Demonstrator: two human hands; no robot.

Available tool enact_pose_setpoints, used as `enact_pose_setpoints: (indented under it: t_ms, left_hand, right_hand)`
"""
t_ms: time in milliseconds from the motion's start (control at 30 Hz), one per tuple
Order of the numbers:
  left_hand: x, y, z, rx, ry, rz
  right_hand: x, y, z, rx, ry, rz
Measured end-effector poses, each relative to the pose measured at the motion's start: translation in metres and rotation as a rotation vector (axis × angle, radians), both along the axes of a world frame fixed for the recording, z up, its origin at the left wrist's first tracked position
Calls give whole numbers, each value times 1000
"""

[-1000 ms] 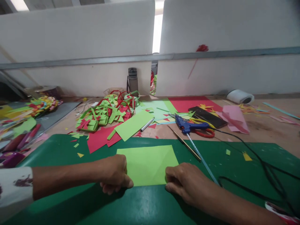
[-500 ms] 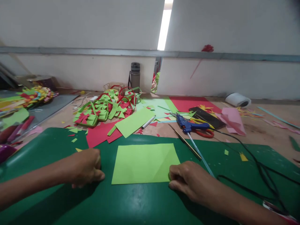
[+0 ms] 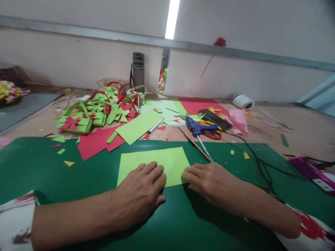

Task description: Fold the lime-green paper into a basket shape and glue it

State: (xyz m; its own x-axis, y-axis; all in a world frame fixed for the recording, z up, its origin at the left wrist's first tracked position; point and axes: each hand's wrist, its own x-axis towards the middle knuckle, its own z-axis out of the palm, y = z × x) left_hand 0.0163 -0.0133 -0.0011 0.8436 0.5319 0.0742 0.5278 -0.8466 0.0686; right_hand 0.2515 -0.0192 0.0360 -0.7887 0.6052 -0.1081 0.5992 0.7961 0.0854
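A light green sheet of paper (image 3: 157,157) lies flat on a dark green mat (image 3: 167,223) in front of me. My left hand (image 3: 143,190) rests palm down over its near left part, fingers stretched out and thumb to the right. The fingers of my right hand (image 3: 202,179) are drawn together at the sheet's near right corner, which they cover; the thumb is mostly hidden. Beyond the sheet lie another light green piece of paper (image 3: 141,125), a white marker (image 3: 156,126) and red paper (image 3: 91,143).
Small green and red paper bags (image 3: 78,120) are heaped at the back left, before a grey bottle (image 3: 138,71). A blue glue gun (image 3: 199,127), red-handled scissors (image 3: 212,136) and a thin gold-coloured stick (image 3: 195,144) lie to the right. A black cable (image 3: 258,160) crosses the mat.
My left hand has come right, from the mat onto the sheet, and has opened from a closed shape. My right hand stays at the near right corner. The head view has shifted.
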Motion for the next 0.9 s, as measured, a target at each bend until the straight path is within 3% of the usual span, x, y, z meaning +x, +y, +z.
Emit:
enact_pose_setpoints:
  t_ms: [200, 567, 900]
  left_hand:
    - [-2, 2, -6, 46, 26, -22]
    - [-3, 1, 3, 90, 231, -114]
    - [-11, 6, 0, 308, -3, -66]
  right_hand:
    - [-1, -12, -18, 247, -104, 67]
    - [-6, -24, -33, 338, -80, 50]
    - [-6, -14, -25, 373, 169, 0]
